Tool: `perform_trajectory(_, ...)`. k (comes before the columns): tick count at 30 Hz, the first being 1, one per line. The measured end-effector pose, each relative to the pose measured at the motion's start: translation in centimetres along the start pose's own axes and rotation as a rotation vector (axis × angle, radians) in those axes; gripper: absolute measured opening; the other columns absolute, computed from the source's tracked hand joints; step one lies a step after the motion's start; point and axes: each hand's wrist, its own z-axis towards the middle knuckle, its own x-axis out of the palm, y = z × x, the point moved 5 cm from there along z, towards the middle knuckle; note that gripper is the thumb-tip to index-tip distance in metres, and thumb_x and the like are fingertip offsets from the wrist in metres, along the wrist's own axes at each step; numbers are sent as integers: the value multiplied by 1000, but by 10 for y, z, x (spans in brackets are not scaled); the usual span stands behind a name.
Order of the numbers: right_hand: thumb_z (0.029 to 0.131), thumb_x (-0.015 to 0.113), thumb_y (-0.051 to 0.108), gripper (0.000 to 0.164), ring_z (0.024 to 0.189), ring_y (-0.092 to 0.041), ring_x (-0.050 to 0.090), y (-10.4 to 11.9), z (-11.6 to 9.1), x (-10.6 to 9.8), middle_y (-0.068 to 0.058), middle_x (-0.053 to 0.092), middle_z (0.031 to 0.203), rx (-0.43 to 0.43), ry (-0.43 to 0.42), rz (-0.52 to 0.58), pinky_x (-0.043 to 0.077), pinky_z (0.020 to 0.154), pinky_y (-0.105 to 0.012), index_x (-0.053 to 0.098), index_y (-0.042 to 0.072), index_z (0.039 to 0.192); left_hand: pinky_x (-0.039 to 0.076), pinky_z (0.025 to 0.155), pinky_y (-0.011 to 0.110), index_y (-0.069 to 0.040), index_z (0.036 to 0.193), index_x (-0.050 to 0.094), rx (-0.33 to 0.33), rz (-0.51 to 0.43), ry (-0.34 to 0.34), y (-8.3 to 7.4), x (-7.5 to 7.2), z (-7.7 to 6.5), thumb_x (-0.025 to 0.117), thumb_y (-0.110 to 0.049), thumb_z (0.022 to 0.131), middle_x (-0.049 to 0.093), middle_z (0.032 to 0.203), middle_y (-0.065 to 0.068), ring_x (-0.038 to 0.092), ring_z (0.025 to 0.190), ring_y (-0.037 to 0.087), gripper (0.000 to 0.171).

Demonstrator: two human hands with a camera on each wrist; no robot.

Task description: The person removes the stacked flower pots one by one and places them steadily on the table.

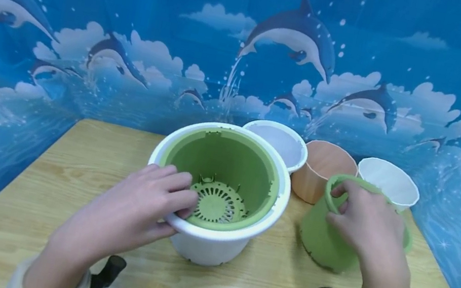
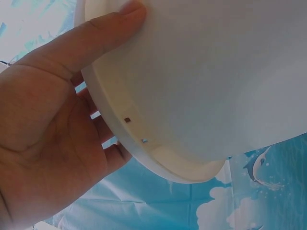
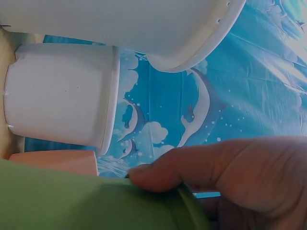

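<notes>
In the head view a large white flowerpot [image 1: 211, 251] stands mid-table with a green pot [image 1: 250, 163] nested inside it; slots and small pegs show in the green base. My left hand [image 1: 141, 205] grips the near-left rim, its fingers over the edge and the thumb on the white outer wall [image 2: 201, 81]. To the right, my right hand [image 1: 365, 219] pinches the rim of another green pot [image 1: 325, 238], which leans a little. From the right wrist, the thumb lies along the outside of that green pot [image 3: 86, 196].
Behind stand a smaller white pot [image 1: 281, 145], a peach pot [image 1: 309, 181] and a fluted white pot [image 1: 390, 182]. A dolphin-print curtain [image 1: 166, 9] encloses the back and sides of the wooden table [image 1: 41, 193].
</notes>
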Motion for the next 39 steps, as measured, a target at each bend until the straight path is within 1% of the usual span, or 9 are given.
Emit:
perform_trajectory(5,78,84,28,50,78,-26,59,0,3,11,-6,63,89,7,153,4,43,57,-40,55,16,117,42,74,28,-29,87,57,10,1,-3,0,0,1,85,-28,79,46,88,-16,42,82,9,28)
perform_trajectory(8,77,85,30,54,76,-25,57,-2,4,15,-5,60,87,17,185,8,43,57,-39,52,16,117,41,73,28,-29,87,57,10,0,0,-1,0,1,84,-29,79,46,88,-15,42,82,9,28)
perform_trajectory(19,77,85,39,60,73,-27,54,-15,4,14,-6,58,86,53,196,9,39,56,-41,49,16,118,41,73,28,-29,87,58,10,-2,-6,-1,1,1,85,-29,79,46,88,-16,42,83,9,28)
perform_trajectory(21,77,84,45,62,72,-27,54,-13,4,12,-5,58,84,46,164,-4,39,56,-41,51,16,120,41,73,28,-29,87,58,7,-3,-5,-1,1,1,85,-28,79,46,88,-16,42,83,9,28)
perform_trajectory(24,79,79,56,65,71,-26,54,-6,2,5,-5,59,86,6,44,-22,39,54,-39,55,17,125,41,74,28,-29,87,57,2,-2,-5,0,1,1,84,-28,79,46,88,-16,42,83,9,28)
perform_trajectory(29,85,73,56,53,75,-24,55,17,-11,-10,-5,65,95,-161,-255,0,39,50,-37,60,19,121,41,74,28,-29,87,57,-2,-1,-7,0,1,2,84,-28,80,45,87,-16,42,83,9,28)
perform_trajectory(33,86,78,38,38,88,-26,60,42,-21,-17,-7,69,102,-406,-484,92,49,62,-44,66,15,114,41,73,28,-29,86,57,3,1,-10,0,1,1,84,-28,80,45,87,-16,42,82,8,28)
perform_trajectory(36,92,72,33,29,101,-25,61,63,-29,-17,-6,71,105,-628,-589,199,51,80,-43,70,11,110,41,73,28,-29,85,56,11,3,-20,0,1,1,84,-27,80,45,86,-16,42,82,8,28)
perform_trajectory(39,101,57,38,32,108,-25,61,84,-36,-13,-4,71,111,-827,-608,284,47,94,-38,73,12,110,41,74,28,-29,85,56,14,4,-29,-1,0,0,84,-27,79,45,86,-16,42,82,8,29)
